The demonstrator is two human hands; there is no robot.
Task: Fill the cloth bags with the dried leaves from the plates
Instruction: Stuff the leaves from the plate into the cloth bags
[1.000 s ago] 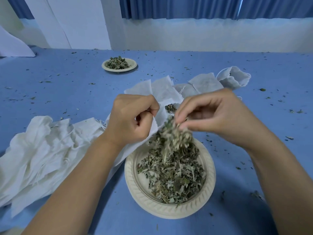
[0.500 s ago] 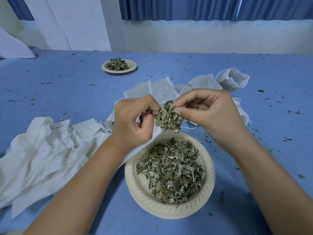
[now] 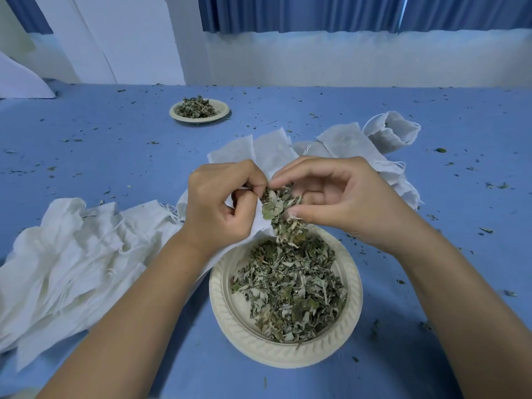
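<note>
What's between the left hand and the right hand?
A clump of dried leaves, pinched by the right hand at the mouth of the cloth bag the left hand grips. Shown in the head view.

The right hand (image 3: 339, 203), a second ago lifting dried leaves (image 3: 280, 208) off the plate (image 3: 285, 355), now holds them at the cloth bag (image 3: 260, 226) mouth beside the left hand (image 3: 221, 205). Its fingers spread wider, and leaves trail down toward the plate.

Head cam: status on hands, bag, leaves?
Left hand grips cloth bag. Right hand pinches dried leaves at the bag, above near plate. Nothing blocking.
</note>
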